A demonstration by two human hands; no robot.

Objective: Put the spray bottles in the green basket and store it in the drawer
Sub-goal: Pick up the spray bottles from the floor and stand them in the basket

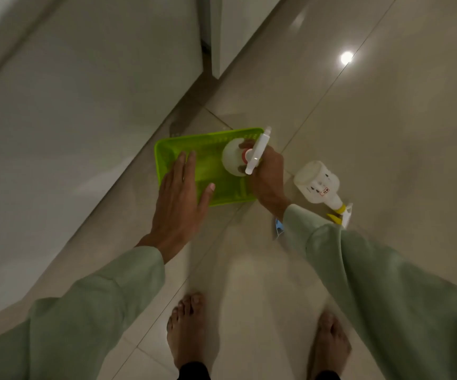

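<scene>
While the right hand [267, 176] wraps its fingers around a round white plastic spray bottle [235, 157] over the bright green plastic basket [216, 187], the left hand [179, 204] hovers flat, fingers loosely together, thumb spread. Beyond the right knuckles, a second white bottle with a yellow collar [319, 185] lies on the tiled floor [386, 133].

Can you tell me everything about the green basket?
The green basket is bright lime, looks like plastic, shallow and rectangular with rounded corners and little slots along its far wall. It sits flat on the tiled floor beside a pale cabinet front. The left hand lies open over its near-left edge. The right hand holds a white spray bottle upright over its right side; I cannot tell if the bottle touches the bottom.
</scene>
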